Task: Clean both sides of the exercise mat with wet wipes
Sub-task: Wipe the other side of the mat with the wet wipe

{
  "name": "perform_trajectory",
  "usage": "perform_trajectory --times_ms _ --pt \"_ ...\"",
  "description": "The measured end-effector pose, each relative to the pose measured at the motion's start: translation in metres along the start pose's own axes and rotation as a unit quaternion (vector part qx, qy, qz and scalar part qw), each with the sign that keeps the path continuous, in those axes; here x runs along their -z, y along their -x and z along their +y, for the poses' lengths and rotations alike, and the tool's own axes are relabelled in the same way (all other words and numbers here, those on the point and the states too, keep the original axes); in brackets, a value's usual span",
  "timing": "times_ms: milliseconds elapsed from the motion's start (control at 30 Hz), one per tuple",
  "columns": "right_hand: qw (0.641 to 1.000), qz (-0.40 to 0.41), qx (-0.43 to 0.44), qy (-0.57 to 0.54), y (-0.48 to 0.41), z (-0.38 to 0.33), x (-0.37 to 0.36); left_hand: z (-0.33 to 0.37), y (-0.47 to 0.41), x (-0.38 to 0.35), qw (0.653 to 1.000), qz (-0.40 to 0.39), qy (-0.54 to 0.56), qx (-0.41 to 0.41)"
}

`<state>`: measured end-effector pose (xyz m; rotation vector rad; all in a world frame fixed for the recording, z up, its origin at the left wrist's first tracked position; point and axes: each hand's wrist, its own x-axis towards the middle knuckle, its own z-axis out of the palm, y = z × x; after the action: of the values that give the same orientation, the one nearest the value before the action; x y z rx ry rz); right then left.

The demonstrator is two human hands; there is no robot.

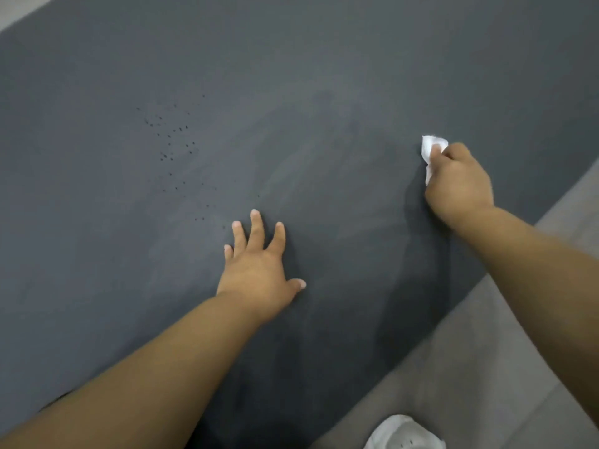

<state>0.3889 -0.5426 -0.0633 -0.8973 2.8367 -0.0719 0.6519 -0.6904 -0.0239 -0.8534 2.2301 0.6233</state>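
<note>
Dark grey exercise mat (324, 59) lies flat on a pale grey-beige floor (492, 367) and fills most of the view. Its right edge runs diagonally from the upper right down to the bottom centre. A sliver of floor also shows past the mat's top left corner.

Left hand (259, 264): palm down on the mat, about mid-mat and nearer the person's side. The 4 fingers are straight and spread, the thumb is out to the side, and it holds nothing. The forearm comes in from the bottom left.

Right hand (457, 183): fingers curled, gripping a crumpled white wet wipe (432, 145). It is down at the mat surface, close to the right edge. The wipe sticks out past the fingertips, on the far side of the hand, and the rest of it is hidden under the hand. Can't tell whether the wipe is touching the mat. The forearm crosses over the mat's right edge from the floor side.

Cluster of small dark specks (171, 140) on the mat's left-centre area, well apart from both hands. Faint lighter streaks (291, 170) sit mid-mat, between the specks and the right hand.

White object (402, 432) on the floor at the bottom of the view, just off the mat's right edge. It is cut off by the frame and can't be identified.
</note>
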Motion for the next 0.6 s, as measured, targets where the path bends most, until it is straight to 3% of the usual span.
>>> perform_trajectory --times_ms 67,133,267,333,400,467,533,600 --pt "0.999 0.027 0.032 -0.017 0.023 -0.006 -0.011 0.01 -0.004 -0.007 0.998 -0.005 -0.058 0.018" --pt "0.99 0.041 0.126 -0.053 0.06 -0.022 -0.028 0.013 -0.005 -0.01 0.996 0.002 -0.084 0.029" --pt "0.931 -0.008 0.358 -0.07 0.147 -0.044 -0.041 0.019 -0.008 -0.012 0.997 0.008 -0.07 0.036" --pt "0.92 -0.009 0.388 -0.063 0.145 -0.033 -0.039 0.022 -0.01 -0.014 0.997 0.014 -0.056 0.042" --pt "0.95 0.02 0.302 -0.075 0.115 -0.008 -0.035 0.022 -0.01 -0.016 0.998 0.023 -0.045 0.045" --pt "0.985 0.067 0.144 -0.074 0.08 0.029 -0.026 0.022 -0.009 -0.018 0.998 0.028 -0.036 0.048" --pt "0.996 0.068 -0.001 -0.059 0.059 0.066 -0.02 0.022 -0.008 -0.018 0.998 0.031 -0.029 0.049" --pt "0.997 0.049 -0.054 -0.032 0.059 0.081 -0.021 0.024 -0.007 -0.018 0.998 0.032 -0.016 0.053"
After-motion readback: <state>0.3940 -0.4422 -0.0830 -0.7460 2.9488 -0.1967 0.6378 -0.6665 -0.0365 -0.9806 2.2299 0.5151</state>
